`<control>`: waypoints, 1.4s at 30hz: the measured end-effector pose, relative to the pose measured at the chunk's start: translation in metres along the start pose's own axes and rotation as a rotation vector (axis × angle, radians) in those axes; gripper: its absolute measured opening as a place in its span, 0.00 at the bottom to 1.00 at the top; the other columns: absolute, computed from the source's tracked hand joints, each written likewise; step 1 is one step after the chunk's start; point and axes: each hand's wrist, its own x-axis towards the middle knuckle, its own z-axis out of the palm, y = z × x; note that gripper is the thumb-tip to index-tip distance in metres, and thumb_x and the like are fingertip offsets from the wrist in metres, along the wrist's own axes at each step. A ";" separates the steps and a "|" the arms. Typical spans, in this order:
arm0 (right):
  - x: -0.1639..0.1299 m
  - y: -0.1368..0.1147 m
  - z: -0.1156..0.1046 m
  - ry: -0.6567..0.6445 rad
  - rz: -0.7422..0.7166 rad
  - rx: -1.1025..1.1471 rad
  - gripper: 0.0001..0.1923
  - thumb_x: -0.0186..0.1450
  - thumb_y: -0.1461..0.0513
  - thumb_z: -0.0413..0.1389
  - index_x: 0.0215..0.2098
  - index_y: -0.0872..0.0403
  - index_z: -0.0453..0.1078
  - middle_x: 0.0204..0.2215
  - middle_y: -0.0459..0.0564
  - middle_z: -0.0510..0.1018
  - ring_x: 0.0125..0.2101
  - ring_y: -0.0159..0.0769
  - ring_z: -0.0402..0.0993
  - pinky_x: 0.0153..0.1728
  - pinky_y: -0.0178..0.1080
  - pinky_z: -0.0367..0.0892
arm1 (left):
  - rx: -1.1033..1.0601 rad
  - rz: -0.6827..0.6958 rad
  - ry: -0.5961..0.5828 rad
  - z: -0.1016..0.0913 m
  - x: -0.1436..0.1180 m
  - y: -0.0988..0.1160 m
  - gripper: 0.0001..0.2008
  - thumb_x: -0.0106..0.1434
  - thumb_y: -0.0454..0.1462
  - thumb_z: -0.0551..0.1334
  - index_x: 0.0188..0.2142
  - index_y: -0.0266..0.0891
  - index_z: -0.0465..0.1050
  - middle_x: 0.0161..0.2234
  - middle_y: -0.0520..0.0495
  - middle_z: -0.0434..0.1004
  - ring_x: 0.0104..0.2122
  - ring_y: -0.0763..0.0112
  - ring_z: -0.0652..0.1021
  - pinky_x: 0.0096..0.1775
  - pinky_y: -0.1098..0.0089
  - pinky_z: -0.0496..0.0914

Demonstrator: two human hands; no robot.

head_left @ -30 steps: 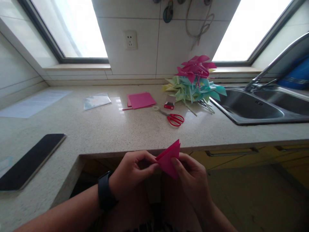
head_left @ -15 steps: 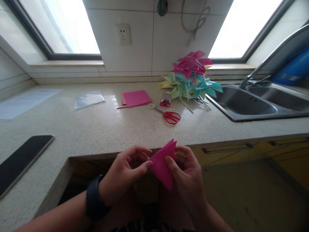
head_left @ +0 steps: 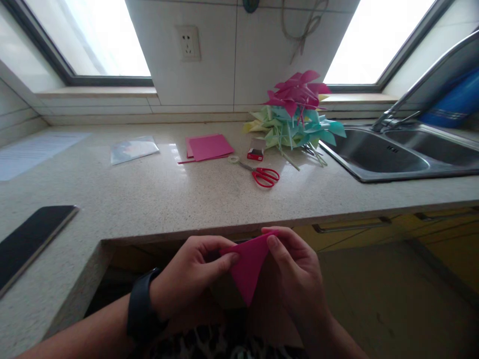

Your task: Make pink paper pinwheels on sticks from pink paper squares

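Where both hands (head_left: 247,271) pinch, smooth pink paper triangle (head_left: 247,267)

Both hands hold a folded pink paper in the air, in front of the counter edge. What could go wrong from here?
1. The folded pink paper is pinched only at its upper corners by the left hand and right hand, with nothing under it, so its layers may slip and the crease may come out crooked.
2. If it slips free, it would probably fall below the counter.
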 end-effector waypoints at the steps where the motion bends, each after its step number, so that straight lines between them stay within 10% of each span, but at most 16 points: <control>1: 0.000 -0.001 0.000 0.015 0.009 -0.006 0.06 0.65 0.56 0.65 0.39 0.47 0.79 0.29 0.43 0.81 0.27 0.26 0.74 0.28 0.26 0.71 | 0.009 -0.007 -0.002 0.000 0.000 0.000 0.13 0.63 0.43 0.69 0.43 0.39 0.83 0.35 0.47 0.85 0.33 0.70 0.79 0.36 0.73 0.71; 42: 0.002 -0.007 0.000 0.025 0.041 0.079 0.03 0.63 0.58 0.67 0.35 0.48 0.81 0.29 0.44 0.83 0.27 0.28 0.76 0.28 0.28 0.71 | 0.057 -0.012 0.032 -0.001 -0.002 0.007 0.14 0.62 0.43 0.69 0.45 0.38 0.83 0.37 0.45 0.85 0.34 0.68 0.80 0.36 0.73 0.74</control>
